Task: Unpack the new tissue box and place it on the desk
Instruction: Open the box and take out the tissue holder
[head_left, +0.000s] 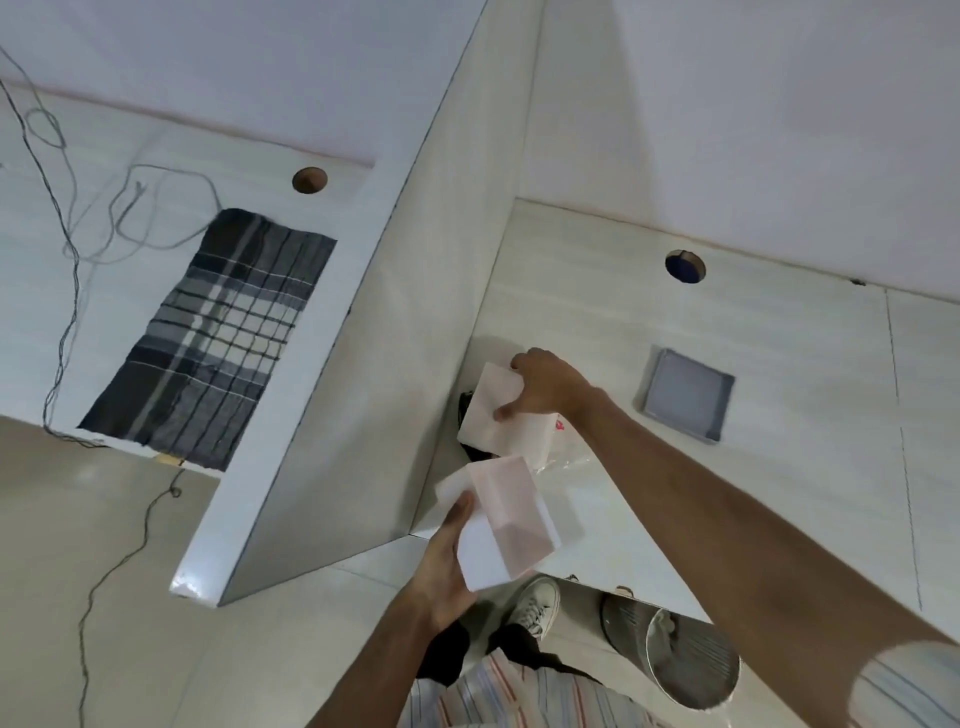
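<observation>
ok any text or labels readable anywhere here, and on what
None can be read.
Clear plastic wrapper: a small red mark at its edge, too blurred to read.
Tissue pack in the left hand: no print visible.
Tissue pack under the right hand: no print visible.

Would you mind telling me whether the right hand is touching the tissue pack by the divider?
Touching: the head view shows the right hand with fingers wrapped over the tissue pack's edge.

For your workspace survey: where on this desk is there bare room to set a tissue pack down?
Bare desk lies between the round cable hole and the grey square tray, and right of the tray. The corner by the partition is crowded: pack, wrapper, right hand.
</observation>
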